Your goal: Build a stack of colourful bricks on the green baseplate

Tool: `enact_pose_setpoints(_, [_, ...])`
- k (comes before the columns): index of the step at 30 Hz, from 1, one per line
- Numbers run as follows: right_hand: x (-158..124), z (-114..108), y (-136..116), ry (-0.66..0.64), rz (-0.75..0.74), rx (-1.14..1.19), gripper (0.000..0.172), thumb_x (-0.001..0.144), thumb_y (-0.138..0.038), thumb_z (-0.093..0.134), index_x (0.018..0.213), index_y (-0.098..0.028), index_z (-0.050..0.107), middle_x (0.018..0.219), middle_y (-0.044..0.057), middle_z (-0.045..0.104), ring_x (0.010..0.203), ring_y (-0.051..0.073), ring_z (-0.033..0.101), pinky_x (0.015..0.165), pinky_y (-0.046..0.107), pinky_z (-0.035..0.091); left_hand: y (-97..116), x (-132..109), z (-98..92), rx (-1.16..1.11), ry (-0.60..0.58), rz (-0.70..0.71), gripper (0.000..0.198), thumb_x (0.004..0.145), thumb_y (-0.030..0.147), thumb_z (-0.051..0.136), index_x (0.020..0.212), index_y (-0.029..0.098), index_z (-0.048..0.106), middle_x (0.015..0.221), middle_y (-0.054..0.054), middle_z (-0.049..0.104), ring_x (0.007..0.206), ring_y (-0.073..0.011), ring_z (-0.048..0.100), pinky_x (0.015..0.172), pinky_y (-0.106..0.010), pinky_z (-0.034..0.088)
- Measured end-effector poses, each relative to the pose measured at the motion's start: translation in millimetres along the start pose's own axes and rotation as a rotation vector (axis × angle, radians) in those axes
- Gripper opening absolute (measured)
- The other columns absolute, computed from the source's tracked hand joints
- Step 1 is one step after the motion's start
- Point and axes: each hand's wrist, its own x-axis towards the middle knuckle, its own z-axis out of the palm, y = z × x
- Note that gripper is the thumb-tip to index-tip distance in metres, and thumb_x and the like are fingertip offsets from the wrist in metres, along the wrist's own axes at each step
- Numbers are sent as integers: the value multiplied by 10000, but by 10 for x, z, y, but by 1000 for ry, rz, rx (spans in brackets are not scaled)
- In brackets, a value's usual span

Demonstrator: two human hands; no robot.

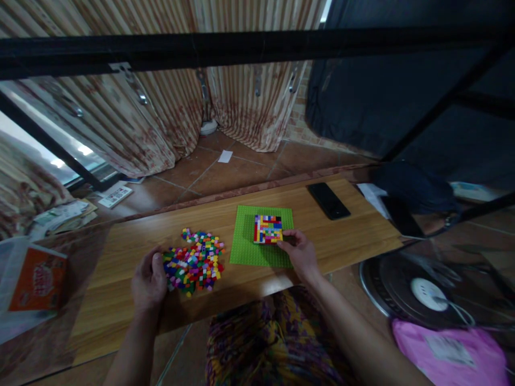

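A green studded baseplate [243,236] lies on the wooden board. Over it is a low, many-coloured block of small building bricks [267,228], with rows of red, yellow, blue and white. My right hand [301,254] is at the block's near right corner, its thumb and index finger closed against the edge. Whether a loose brick is between those fingertips is too small to tell. To the left, a heap of loose bricks [197,262] spreads over the wood. My left hand [149,280] rests at the heap's left edge, thumb apart from loosely bent fingers, nothing visible in it.
The long wooden board [120,252] also carries a black phone [329,200] at the far right. Beyond its right end, another person's hand [432,224] is beside a dark phone [401,216]. A clear plastic box [16,300] stands left; a pink package [450,354] lies lower right.
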Motion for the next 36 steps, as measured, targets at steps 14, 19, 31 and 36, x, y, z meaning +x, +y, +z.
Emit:
enact_pose_setpoints(14, [53,35,-2,-24,-34,-66,357,591,-386,732,861,-185,614,836,45,689,717,179,614,684,327,477,35,13,-1,2,-22,-17,425,908,435,377,1116,176,641,1140,-128,676,1109,-267,615,972,-431,483])
enact_pose_setpoints(19, [49,3,31,-16,-50,-89,393,593,-417,749,879,-178,621,874,64,693,774,196,630,741,357,491,36,6,-1,14,-6,35,427,910,432,356,1088,169,642,1091,-128,682,1059,-253,622,944,-406,490])
enact_pose_setpoints(31, [-431,104,-138,-11,-220,-128,281,769,-430,641,903,-182,641,907,57,679,808,178,618,770,333,484,14,-29,48,-35,9,33,462,940,458,334,1104,159,646,1096,-121,686,1054,-243,615,965,-407,474])
enact_pose_setpoints(36, [-798,392,-147,-438,-303,-314,202,860,-366,551,943,-220,663,923,36,665,853,186,617,779,326,484,2,-49,58,-51,23,45,468,948,465,331,1114,163,647,1097,-118,688,1048,-235,618,966,-400,476])
